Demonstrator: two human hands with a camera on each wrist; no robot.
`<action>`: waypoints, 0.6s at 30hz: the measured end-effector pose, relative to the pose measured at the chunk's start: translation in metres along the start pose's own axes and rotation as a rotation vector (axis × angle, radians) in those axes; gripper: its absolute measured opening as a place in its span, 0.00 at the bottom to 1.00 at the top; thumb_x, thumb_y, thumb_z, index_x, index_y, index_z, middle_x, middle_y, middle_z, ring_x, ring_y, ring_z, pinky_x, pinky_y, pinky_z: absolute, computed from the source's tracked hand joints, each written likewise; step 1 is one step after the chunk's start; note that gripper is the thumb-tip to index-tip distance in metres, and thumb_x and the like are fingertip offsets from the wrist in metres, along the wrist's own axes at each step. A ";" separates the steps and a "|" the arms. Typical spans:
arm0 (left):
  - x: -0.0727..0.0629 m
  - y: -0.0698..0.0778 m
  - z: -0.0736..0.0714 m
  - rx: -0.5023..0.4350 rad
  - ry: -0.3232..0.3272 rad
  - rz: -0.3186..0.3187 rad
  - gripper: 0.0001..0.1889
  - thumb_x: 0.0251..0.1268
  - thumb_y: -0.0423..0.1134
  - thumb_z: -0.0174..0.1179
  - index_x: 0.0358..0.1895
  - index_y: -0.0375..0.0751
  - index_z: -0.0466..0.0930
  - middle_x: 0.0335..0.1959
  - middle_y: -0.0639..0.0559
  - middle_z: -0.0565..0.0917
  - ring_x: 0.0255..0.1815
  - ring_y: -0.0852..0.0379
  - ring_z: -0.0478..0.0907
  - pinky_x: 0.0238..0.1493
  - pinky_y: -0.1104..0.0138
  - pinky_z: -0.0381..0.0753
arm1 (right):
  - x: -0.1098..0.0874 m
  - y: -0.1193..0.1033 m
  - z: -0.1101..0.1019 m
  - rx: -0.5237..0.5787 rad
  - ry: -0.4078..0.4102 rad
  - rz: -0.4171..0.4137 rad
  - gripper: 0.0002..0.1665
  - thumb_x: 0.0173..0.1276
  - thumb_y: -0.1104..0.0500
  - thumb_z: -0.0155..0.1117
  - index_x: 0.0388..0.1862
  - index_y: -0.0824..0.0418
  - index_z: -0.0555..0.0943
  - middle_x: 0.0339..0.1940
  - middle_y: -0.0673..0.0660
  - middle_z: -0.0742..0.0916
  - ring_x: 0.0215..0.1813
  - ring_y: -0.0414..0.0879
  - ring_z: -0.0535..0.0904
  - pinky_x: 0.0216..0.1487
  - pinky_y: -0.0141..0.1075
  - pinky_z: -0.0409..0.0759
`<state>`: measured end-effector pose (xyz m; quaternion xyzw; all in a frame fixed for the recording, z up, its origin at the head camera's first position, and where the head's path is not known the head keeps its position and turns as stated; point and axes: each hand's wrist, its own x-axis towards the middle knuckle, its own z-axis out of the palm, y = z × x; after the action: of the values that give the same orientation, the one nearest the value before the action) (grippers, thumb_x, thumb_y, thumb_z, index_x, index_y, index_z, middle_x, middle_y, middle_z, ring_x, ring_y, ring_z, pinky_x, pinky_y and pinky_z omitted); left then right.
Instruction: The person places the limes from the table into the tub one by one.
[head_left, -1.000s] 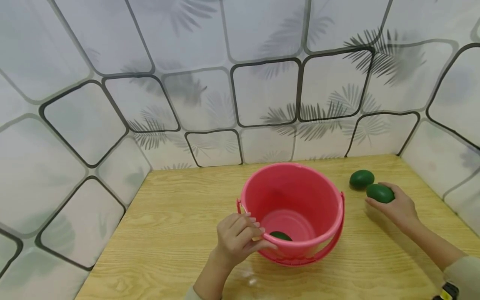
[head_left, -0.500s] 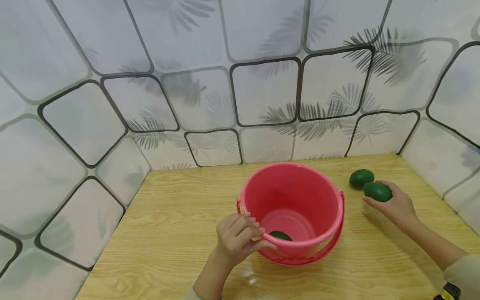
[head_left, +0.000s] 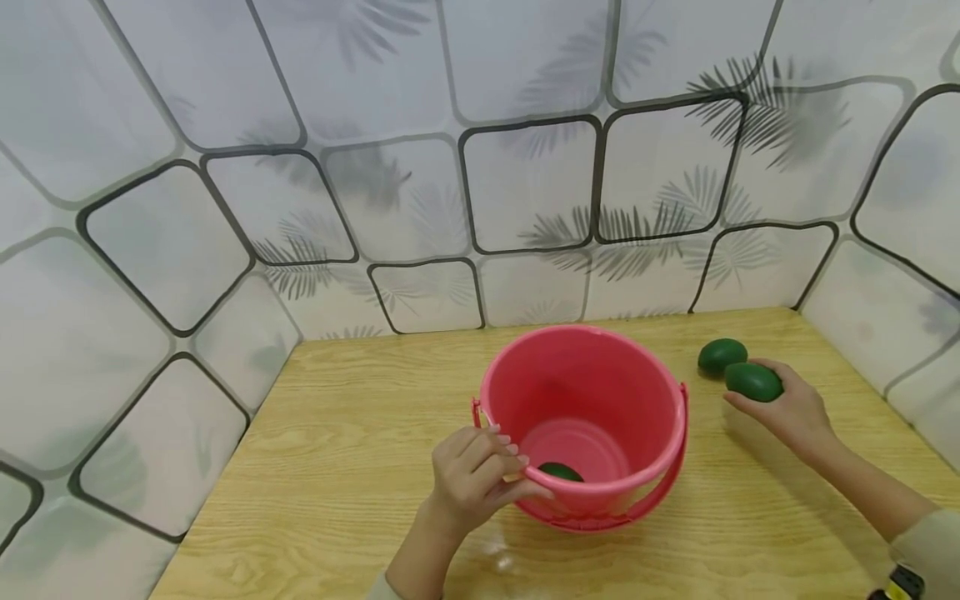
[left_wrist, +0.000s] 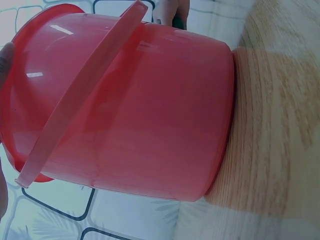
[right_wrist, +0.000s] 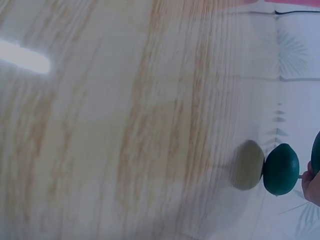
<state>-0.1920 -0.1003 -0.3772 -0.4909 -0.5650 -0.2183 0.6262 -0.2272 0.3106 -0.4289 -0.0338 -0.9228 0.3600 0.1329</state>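
Observation:
A pink bucket (head_left: 577,392) with its handle (left_wrist: 82,95) hanging down the near side stands upright on the table. My left hand (head_left: 472,475) grips its near-left rim, fingertips over the inside and thumb along the outside. Low inside the bucket, a dark green fruit (head_left: 561,472) shows partly above the near rim. To the right of the bucket, my right hand (head_left: 798,412) holds a smooth, dark green oval fruit (head_left: 753,382) between thumb and fingers. Just behind it lies a similar oval fruit (head_left: 722,357), resting on the tabletop (right_wrist: 125,125); its exact kind is unclear.
A wood-grain table (head_left: 322,442) reaches back to a patterned wall covering (head_left: 525,183), which also closes in the left and right sides. Table surface shows left of the bucket and between the bucket and my right hand.
My right hand has shifted slightly left and away from me with the fruit it holds. My left hand, the bucket and the fruit on the table stay in place.

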 end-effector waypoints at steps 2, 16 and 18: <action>0.000 0.000 0.000 0.000 -0.001 0.000 0.22 0.52 0.59 0.64 0.17 0.44 0.78 0.17 0.54 0.79 0.21 0.63 0.77 0.30 0.71 0.83 | 0.000 -0.001 -0.001 -0.004 0.003 -0.002 0.41 0.59 0.49 0.69 0.62 0.70 0.66 0.49 0.76 0.75 0.42 0.61 0.71 0.29 0.35 0.68; 0.000 0.000 0.000 0.004 -0.001 0.009 0.22 0.53 0.59 0.64 0.17 0.43 0.78 0.17 0.54 0.79 0.21 0.62 0.77 0.30 0.70 0.83 | -0.003 -0.009 -0.004 -0.006 0.000 -0.030 0.40 0.58 0.50 0.70 0.62 0.70 0.66 0.48 0.77 0.75 0.42 0.64 0.72 0.28 0.35 0.69; 0.000 0.000 0.000 0.005 -0.001 0.005 0.22 0.53 0.59 0.64 0.16 0.43 0.78 0.17 0.54 0.79 0.21 0.62 0.77 0.30 0.70 0.83 | -0.003 -0.010 -0.004 -0.006 0.000 -0.037 0.40 0.58 0.50 0.70 0.62 0.70 0.66 0.48 0.77 0.75 0.42 0.64 0.72 0.29 0.35 0.69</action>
<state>-0.1916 -0.1000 -0.3774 -0.4910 -0.5644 -0.2151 0.6278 -0.2226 0.3053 -0.4196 -0.0174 -0.9243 0.3548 0.1395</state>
